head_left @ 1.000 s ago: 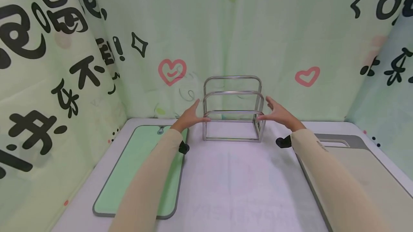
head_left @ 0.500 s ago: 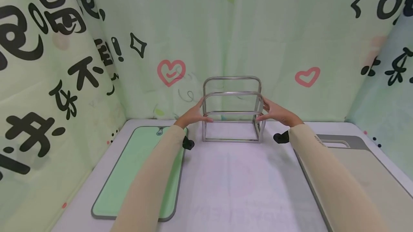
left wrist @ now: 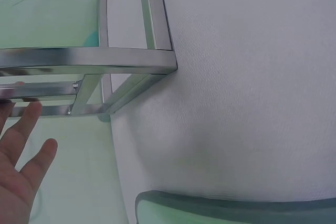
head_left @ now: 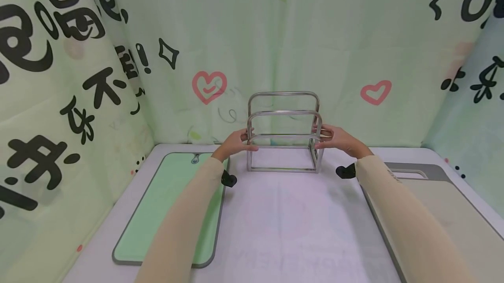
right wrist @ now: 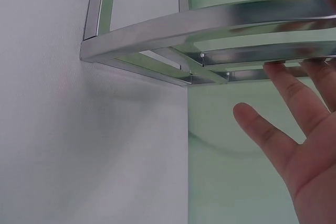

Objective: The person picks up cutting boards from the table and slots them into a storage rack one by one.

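A silver metal rack (head_left: 284,112) with several upright hoops stands on the table toward the back. On its left side my left hand (head_left: 233,144) holds an upright, thumb in front and fingers behind. My right hand (head_left: 341,139) grips the opposite side in much the same way. In the left wrist view, fingers reach up to the bars, while the little finger (left wrist: 39,163) sticks out below them. The right wrist view shows fingertips against the rack's side bars (right wrist: 273,53), with the little finger (right wrist: 260,124) apart from the metal.
A green cutting board (head_left: 177,195) with a grey rim lies at left, partly under my sleeve. At right lies a beige board (head_left: 437,204) with a grey handle end. A printed green curtain (head_left: 334,55) closes off the back and sides of the white table (head_left: 283,217).
Both hands have closed in on the rack from its sides, and their fingers now wrap round the uprights. The rack stays in the same spot.
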